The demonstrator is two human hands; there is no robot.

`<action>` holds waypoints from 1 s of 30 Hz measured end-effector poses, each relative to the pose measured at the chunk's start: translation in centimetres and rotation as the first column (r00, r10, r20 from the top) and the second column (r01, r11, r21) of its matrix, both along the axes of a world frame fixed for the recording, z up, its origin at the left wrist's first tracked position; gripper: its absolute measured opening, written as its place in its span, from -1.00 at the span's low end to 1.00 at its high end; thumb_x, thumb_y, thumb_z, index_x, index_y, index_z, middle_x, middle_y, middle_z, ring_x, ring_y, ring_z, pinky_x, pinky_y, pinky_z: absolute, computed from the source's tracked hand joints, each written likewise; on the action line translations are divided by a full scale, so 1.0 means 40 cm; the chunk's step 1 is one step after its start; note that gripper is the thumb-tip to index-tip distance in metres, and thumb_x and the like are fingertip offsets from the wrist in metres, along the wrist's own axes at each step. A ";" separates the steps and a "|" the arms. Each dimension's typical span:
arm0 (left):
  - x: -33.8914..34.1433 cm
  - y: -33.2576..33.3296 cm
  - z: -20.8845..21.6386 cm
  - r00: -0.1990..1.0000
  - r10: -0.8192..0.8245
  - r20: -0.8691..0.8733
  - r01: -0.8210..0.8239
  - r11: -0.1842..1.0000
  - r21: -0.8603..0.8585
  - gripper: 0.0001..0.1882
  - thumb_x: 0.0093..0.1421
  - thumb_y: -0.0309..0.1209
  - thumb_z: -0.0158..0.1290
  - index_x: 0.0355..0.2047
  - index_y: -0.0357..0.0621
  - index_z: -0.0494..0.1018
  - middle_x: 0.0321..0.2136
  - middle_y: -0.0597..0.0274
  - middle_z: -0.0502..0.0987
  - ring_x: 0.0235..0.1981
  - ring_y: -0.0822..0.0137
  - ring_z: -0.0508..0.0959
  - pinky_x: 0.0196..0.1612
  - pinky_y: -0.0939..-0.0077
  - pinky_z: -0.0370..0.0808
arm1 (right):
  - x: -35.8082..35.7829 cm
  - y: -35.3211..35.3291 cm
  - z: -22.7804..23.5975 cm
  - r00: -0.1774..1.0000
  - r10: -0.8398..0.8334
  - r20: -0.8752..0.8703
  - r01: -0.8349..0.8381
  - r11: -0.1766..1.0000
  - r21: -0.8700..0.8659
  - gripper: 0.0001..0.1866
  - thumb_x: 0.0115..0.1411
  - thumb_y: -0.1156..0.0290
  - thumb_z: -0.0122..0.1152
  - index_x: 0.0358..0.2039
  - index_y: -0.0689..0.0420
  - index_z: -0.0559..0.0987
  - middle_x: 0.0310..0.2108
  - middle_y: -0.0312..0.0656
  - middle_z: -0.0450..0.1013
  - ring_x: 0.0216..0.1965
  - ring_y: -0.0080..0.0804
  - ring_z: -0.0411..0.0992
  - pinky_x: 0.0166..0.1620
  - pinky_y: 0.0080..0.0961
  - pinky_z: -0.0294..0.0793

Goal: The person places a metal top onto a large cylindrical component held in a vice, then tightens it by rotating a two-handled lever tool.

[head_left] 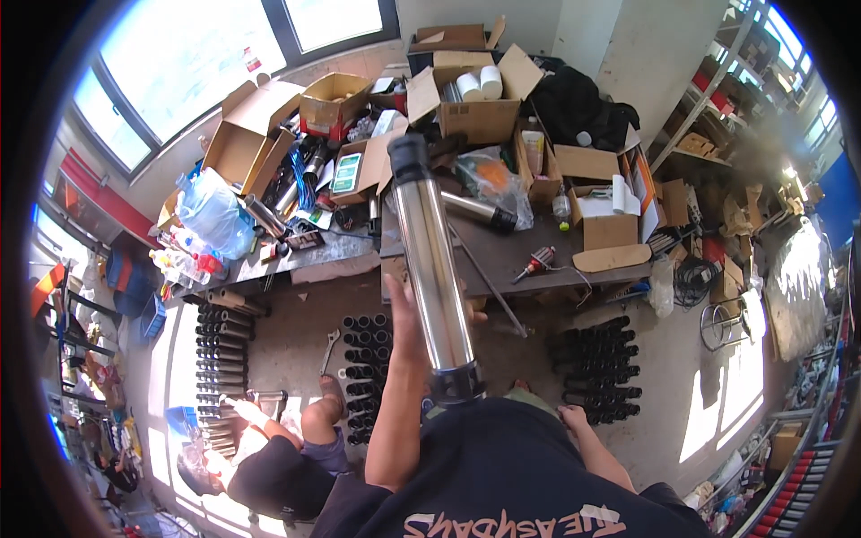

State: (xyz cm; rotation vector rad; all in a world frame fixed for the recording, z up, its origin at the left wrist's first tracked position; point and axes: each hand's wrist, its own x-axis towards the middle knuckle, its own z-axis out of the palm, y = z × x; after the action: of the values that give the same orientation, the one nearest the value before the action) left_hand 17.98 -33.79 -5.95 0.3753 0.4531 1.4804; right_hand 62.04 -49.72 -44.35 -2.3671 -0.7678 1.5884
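In front of my chest a long shiny steel cylinder (434, 260) with black end caps stands nearly upright, leaning slightly. My left hand (405, 309) is wrapped round its middle, with fingertips showing on the far side. The cylinder's upper cap is in front of the workbench (538, 280), and its lower cap is close to my shirt. My right hand (572, 416) hangs low by my right side, apart from the cylinder; its fingers are too small to read. A similar steel cylinder with a black end (480, 211) lies on the bench.
Cardboard boxes (480, 121), a big clear water bottle (215, 211) and a red-handled tool (540, 260) crowd the bench. Black-ended cylinders stand in rows on the floor at left (222, 345) and right (599, 368). A co-worker (278, 475) sits low at left, near a wrench (330, 351).
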 end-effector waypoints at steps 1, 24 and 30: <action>-0.008 0.015 -0.032 0.960 -0.226 0.163 0.213 0.972 0.096 -0.08 0.27 0.46 -0.45 0.24 -0.07 0.24 -0.28 0.02 0.53 -0.41 0.11 0.61 -0.35 0.08 0.62 | -0.009 0.009 -0.009 1.000 0.009 -0.002 -0.009 0.999 0.031 -0.70 0.23 0.22 0.27 -0.21 0.20 0.63 -0.44 -0.18 0.58 -0.46 -0.42 0.54 -0.45 -0.42 0.47; -0.045 -0.042 -0.042 0.966 0.242 -0.095 -0.241 0.970 0.023 -0.06 0.28 0.44 -0.44 0.18 -0.22 0.23 -0.13 -0.04 0.51 -0.30 0.03 0.63 -0.18 0.10 0.66 | 0.029 -0.050 0.014 0.886 0.363 0.290 -0.387 0.922 0.027 -0.58 0.17 0.16 0.26 -0.13 0.24 0.68 -0.18 0.01 0.63 -0.12 -0.14 0.60 -0.05 -0.30 0.55; -0.042 -0.004 -0.168 0.998 -0.042 0.050 0.046 0.997 -0.070 -0.10 0.21 0.51 -0.35 0.18 0.02 0.30 -0.35 0.06 0.50 -0.44 0.13 0.55 -0.34 0.12 0.57 | -0.041 0.032 0.180 0.921 0.345 0.183 -0.360 0.931 0.056 -0.61 0.19 0.10 0.27 -0.22 0.20 0.70 -0.32 -0.04 0.64 -0.25 -0.26 0.60 -0.12 -0.36 0.55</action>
State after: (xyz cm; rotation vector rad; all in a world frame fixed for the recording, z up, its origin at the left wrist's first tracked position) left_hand 16.30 -33.94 -12.66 0.2905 0.4544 1.4240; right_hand 60.39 -48.42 -37.14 -2.4245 -1.3394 1.4420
